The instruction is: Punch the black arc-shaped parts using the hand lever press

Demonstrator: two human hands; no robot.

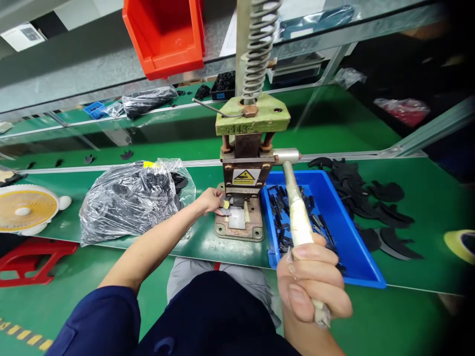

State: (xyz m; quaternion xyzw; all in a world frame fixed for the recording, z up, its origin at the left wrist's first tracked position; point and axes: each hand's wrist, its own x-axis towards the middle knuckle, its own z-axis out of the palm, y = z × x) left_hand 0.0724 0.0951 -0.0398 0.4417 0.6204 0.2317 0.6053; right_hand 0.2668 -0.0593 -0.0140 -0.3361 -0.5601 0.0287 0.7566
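Observation:
A small manual press (245, 163) with a green top block and a tall spring stands on the green bench. My right hand (311, 284) is wrapped around its long pale lever handle (297, 210), which slopes down toward me. My left hand (211, 200) reaches to the press base (239, 225) and pinches a small dark part with a yellow tip under the tool head. A blue tray (356, 247) of small black parts lies just right of the press, under the lever.
A clear plastic bag (129, 198) of black parts lies left of the press. Curved black pieces (374, 202) are piled right of the tray. A red bin (165, 34) hangs overhead, a small fan (25, 210) stands far left, and a yellow tape roll (460, 244) sits far right.

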